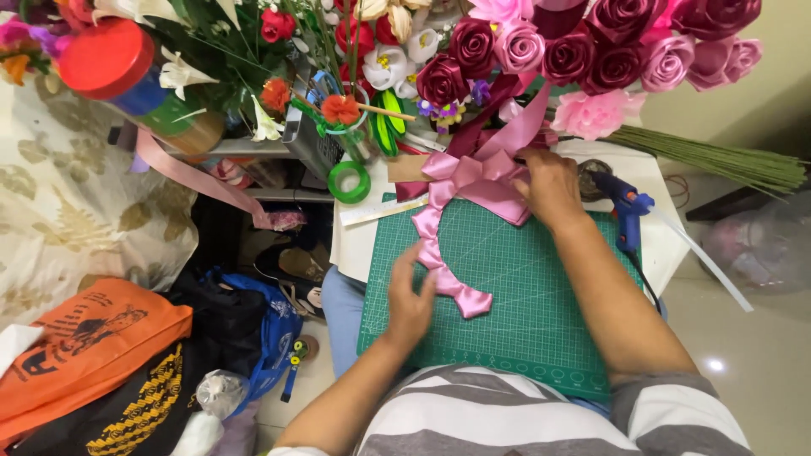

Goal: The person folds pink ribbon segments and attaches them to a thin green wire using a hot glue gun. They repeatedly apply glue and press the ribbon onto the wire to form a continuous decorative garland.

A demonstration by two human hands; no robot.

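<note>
Head view: pink ribbon bow (469, 181) lies on green cutting mat (524, 287), loops at mat's top edge, tail curving down toward my left side. My left hand (410, 300) rests on mat, fingers loosely spread, fingertips touching tail near its folded end. My right hand (549, 186) presses flat on bow's right loops, fingers together. Blue glue gun (625, 207) just beside right wrist. Green tape roll (349, 181) off mat, upper left.

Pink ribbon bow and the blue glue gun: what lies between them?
In the head view, the right hand lies between them, resting on the pink ribbon bow, with the blue glue gun just beyond it.
</note>
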